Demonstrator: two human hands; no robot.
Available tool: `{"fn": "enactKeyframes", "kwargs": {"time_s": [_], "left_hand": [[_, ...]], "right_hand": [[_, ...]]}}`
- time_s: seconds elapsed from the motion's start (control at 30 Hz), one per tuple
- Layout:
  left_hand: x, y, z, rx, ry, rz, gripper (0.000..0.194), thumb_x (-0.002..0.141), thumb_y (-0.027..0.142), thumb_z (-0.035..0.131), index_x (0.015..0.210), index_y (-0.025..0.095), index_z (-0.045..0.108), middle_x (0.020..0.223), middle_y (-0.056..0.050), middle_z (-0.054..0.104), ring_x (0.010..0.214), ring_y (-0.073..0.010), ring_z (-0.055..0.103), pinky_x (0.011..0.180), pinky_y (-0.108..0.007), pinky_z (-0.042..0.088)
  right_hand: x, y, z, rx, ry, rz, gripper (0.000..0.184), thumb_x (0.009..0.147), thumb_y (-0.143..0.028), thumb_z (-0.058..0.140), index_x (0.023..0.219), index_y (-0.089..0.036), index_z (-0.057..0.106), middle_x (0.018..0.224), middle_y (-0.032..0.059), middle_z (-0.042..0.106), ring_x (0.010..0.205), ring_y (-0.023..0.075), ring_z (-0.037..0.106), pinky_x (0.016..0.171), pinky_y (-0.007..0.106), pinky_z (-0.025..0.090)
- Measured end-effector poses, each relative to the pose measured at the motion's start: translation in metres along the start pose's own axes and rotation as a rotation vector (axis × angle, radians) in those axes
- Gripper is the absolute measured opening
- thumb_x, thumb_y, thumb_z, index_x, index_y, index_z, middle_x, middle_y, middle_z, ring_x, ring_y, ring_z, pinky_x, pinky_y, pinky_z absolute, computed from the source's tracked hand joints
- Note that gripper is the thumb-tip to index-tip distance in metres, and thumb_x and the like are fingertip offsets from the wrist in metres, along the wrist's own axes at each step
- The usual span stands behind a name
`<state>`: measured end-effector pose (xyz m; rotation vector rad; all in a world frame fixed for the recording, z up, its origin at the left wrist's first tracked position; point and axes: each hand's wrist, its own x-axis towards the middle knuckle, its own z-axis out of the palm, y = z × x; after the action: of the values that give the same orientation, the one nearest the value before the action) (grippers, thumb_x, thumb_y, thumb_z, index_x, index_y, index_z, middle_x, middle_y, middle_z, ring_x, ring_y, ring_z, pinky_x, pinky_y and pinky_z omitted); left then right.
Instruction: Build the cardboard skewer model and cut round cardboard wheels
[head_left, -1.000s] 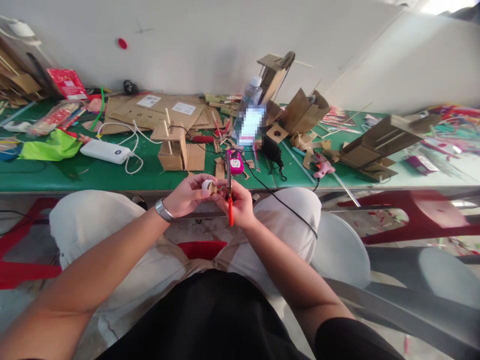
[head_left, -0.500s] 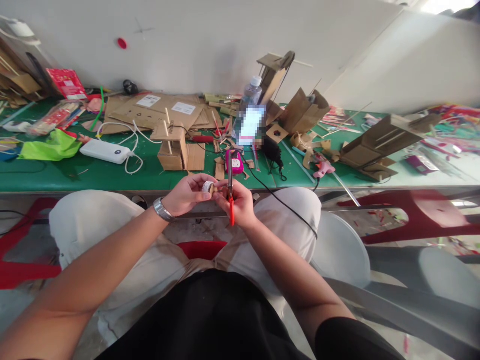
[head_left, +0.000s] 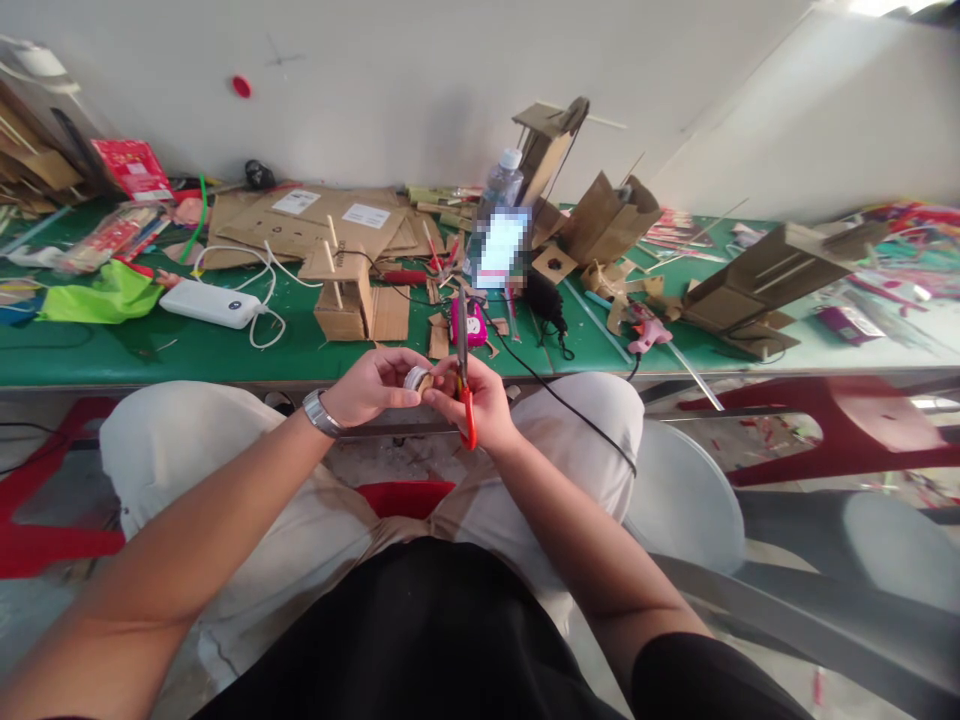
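Note:
Between my two hands, above my lap and by the table's front edge, is a small round piece [head_left: 414, 379] with a white rim and a cardboard-coloured face. My left hand [head_left: 369, 388] is closed around its left side with thumb and fingers. The fingertips of my right hand [head_left: 487, 405] meet the piece from the right, partly hiding it. Held in that same right hand is a pair of scissors [head_left: 468, 412] with orange handles, its blades pointing away from me toward a pink object [head_left: 468, 323] on the table.
On the green table [head_left: 135, 355] stand a cardboard box with sticks [head_left: 343, 310], a white power bank [head_left: 210, 303] and a pink glue gun [head_left: 649, 333]. A propped phone [head_left: 502, 245] is behind my hands. A black cable [head_left: 559, 400] hangs over my right knee.
The scissors have turned a little in my right hand, so the orange handle loop shows more. The round piece has tilted slightly between my fingers.

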<state>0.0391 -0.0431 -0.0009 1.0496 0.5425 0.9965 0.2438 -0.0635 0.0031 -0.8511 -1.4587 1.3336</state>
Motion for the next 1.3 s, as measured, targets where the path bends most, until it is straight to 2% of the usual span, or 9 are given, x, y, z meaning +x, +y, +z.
{"fn": "enactKeyframes", "kwargs": {"time_s": [0.13, 0.23, 0.4, 0.5, 0.63, 0.73, 1.03, 1.2, 1.3], "left_hand": [[-0.001, 0.005, -0.006, 0.082, -0.080, -0.028, 0.045, 0.061, 0.023, 0.106, 0.099, 0.016, 0.084, 0.088, -0.007, 0.080, 0.073, -0.0130, 0.070, 0.068, -0.022, 0.055], [-0.001, 0.006, -0.005, 0.084, -0.086, -0.025, 0.045, 0.060, 0.024, 0.107, 0.098, 0.016, 0.084, 0.091, -0.008, 0.081, 0.076, -0.0143, 0.072, 0.070, -0.022, 0.057], [-0.006, 0.007, 0.004, -0.097, -0.085, 0.021, 0.050, 0.059, 0.033, 0.108, 0.098, 0.018, 0.080, 0.094, -0.007, 0.080, 0.077, -0.0165, 0.075, 0.071, -0.025, 0.060], [-0.013, 0.011, 0.006, -0.193, -0.118, 0.000, 0.054, 0.060, 0.040, 0.107, 0.099, 0.021, 0.076, 0.094, -0.006, 0.076, 0.077, -0.0181, 0.075, 0.070, -0.027, 0.060], [-0.022, 0.014, 0.000, -0.231, -0.111, -0.019, 0.061, 0.056, 0.045, 0.107, 0.102, 0.026, 0.071, 0.091, -0.003, 0.070, 0.074, -0.0181, 0.073, 0.066, -0.028, 0.058], [-0.023, 0.013, -0.004, -0.282, -0.114, 0.017, 0.059, 0.058, 0.046, 0.106, 0.100, 0.029, 0.067, 0.089, -0.001, 0.067, 0.071, -0.0169, 0.071, 0.062, -0.027, 0.055], [-0.024, 0.014, -0.004, -0.244, -0.130, -0.028, 0.067, 0.057, 0.049, 0.105, 0.094, 0.025, 0.055, 0.094, -0.001, 0.067, 0.076, -0.0183, 0.075, 0.067, -0.027, 0.060], [-0.021, 0.016, 0.001, -0.212, -0.153, 0.002, 0.058, 0.063, 0.045, 0.105, 0.096, 0.025, 0.062, 0.098, -0.002, 0.073, 0.079, -0.0188, 0.078, 0.068, -0.026, 0.062], [-0.013, 0.012, 0.007, -0.117, -0.081, 0.001, 0.052, 0.067, 0.036, 0.104, 0.103, 0.023, 0.069, 0.101, -0.004, 0.078, 0.087, -0.0198, 0.079, 0.077, -0.029, 0.065]], "right_hand": [[0.001, 0.000, -0.001, 0.052, -0.041, 0.038, 0.058, 0.066, -0.055, 0.102, 0.093, -0.024, 0.061, 0.068, -0.0072, 0.058, 0.053, 0.0087, 0.044, 0.049, 0.024, 0.039], [0.001, -0.002, -0.001, 0.083, -0.066, 0.056, 0.061, 0.063, -0.055, 0.103, 0.092, -0.025, 0.058, 0.072, -0.0064, 0.061, 0.052, 0.0084, 0.047, 0.047, 0.024, 0.040], [0.000, -0.001, -0.002, 0.129, -0.069, 0.024, 0.059, 0.074, -0.063, 0.096, 0.102, -0.026, 0.060, 0.061, -0.0101, 0.055, 0.044, 0.0096, 0.047, 0.042, 0.024, 0.038], [0.000, 0.003, -0.003, 0.124, -0.039, 0.010, 0.059, 0.076, -0.066, 0.094, 0.103, -0.026, 0.060, 0.059, -0.0111, 0.052, 0.042, 0.0097, 0.047, 0.041, 0.025, 0.037], [0.001, 0.007, -0.001, 0.098, -0.009, 0.046, 0.057, 0.079, -0.066, 0.092, 0.103, -0.026, 0.060, 0.056, -0.0120, 0.049, 0.041, 0.0088, 0.044, 0.040, 0.024, 0.034], [0.002, 0.008, 0.000, 0.116, 0.003, 0.046, 0.054, 0.081, -0.065, 0.091, 0.103, -0.026, 0.061, 0.054, -0.0121, 0.050, 0.039, 0.0089, 0.043, 0.040, 0.024, 0.033], [0.003, 0.009, 0.001, 0.107, 0.021, 0.051, 0.049, 0.083, -0.059, 0.091, 0.103, -0.025, 0.061, 0.052, -0.0119, 0.052, 0.039, 0.0092, 0.044, 0.040, 0.023, 0.033], [0.003, 0.009, 0.002, 0.082, 0.031, 0.068, 0.050, 0.082, -0.060, 0.091, 0.103, -0.026, 0.062, 0.054, -0.0113, 0.052, 0.040, 0.0096, 0.044, 0.041, 0.024, 0.034], [0.002, 0.008, 0.002, 0.090, 0.068, 0.069, 0.048, 0.083, -0.059, 0.091, 0.104, -0.026, 0.063, 0.057, -0.0107, 0.052, 0.041, 0.0090, 0.044, 0.041, 0.024, 0.037]]}}
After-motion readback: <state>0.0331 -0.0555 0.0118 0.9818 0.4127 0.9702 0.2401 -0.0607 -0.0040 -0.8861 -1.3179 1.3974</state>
